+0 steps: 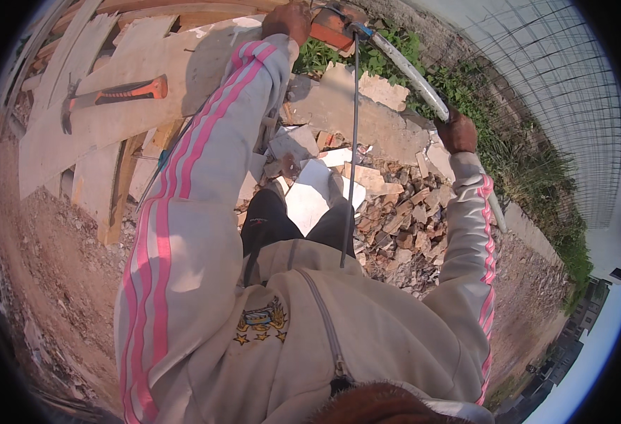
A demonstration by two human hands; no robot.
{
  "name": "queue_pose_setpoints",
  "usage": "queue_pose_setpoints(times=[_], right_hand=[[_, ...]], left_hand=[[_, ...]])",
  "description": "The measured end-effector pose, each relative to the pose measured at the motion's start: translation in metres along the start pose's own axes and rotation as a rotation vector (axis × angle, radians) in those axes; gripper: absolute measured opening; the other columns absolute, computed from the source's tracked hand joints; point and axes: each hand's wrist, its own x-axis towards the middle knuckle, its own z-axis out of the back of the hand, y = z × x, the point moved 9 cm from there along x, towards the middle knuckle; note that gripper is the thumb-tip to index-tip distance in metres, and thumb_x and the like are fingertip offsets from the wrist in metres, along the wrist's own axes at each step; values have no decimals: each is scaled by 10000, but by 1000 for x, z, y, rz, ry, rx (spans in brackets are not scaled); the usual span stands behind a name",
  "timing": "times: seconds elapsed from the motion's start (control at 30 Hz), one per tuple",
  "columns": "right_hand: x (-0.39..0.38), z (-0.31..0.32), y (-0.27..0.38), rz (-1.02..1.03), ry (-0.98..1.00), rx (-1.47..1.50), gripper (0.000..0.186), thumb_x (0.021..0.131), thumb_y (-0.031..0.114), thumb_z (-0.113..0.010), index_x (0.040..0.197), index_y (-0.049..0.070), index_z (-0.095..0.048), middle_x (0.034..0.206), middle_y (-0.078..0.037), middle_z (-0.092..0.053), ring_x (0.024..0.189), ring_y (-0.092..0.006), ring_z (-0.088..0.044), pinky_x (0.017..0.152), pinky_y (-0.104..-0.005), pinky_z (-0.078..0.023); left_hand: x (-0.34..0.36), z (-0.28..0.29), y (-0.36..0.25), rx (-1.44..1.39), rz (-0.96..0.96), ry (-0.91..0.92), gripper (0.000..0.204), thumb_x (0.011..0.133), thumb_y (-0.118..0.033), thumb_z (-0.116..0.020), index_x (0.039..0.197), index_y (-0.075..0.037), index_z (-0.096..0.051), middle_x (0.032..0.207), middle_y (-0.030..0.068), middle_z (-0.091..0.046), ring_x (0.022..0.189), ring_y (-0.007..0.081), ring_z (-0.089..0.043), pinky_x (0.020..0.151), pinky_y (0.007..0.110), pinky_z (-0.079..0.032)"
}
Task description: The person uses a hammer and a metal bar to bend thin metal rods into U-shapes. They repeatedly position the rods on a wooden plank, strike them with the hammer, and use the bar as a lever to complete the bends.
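My right hand (457,133) is wrapped round a long, worn white pipe handle (411,73). The handle's blue upper end joins an orange metal tool (331,30) at the top of the view, which looks like a hand-lever bar cutter or bender. Against the tool's left side, my left hand (287,21) is closed; what its fingers hold is hidden. A thin steel rod (355,134) runs from the tool down toward my jacket. On the boards to the left lies a claw hammer (114,93) with an orange and black grip.
Pale wooden boards (141,60) are stacked at the left. Broken bricks and rubble (402,226) lie about my feet, with white tile pieces (307,198) between them. A wire mesh panel (561,92) leans at the right, beside green weeds (490,134).
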Motion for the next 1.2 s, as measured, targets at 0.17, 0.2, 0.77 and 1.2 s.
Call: queue_pose_setpoints(times=[0.17,0.2,0.77,1.2], right_hand=[[-38,17,28,-136,-43,-63,496,807,375,-714,1272,215,-654,986,-175,-725,934,-384,-691,818,-499,-547],[-42,19,36,-173,9,-70,502,810,377,-705,1273,189,-653,990,-178,-726,942,-385,-690,830,-498,-545],[-42,25,20,56,28,-26,487,826,404,-737,1181,92,-620,831,-201,-699,804,-421,-685,708,-511,-542],[-40,42,24,73,38,14,474,800,317,-744,1200,93,-625,852,-211,-700,823,-426,-680,729,-520,-542]], left_hand=[[11,-4,7,-78,-49,39,327,919,-331,-583,1055,-74,-733,1063,210,-712,983,416,-676,903,490,-540],[14,-6,12,-89,23,93,328,914,-329,-585,1047,-66,-730,1058,219,-711,983,418,-677,902,493,-540],[-4,12,-18,-241,73,234,286,913,-254,-566,1084,-87,-722,1009,200,-718,985,377,-680,898,491,-527],[-6,32,-25,-293,88,158,286,911,-244,-577,1104,-101,-732,960,225,-706,906,427,-673,852,511,-534]])
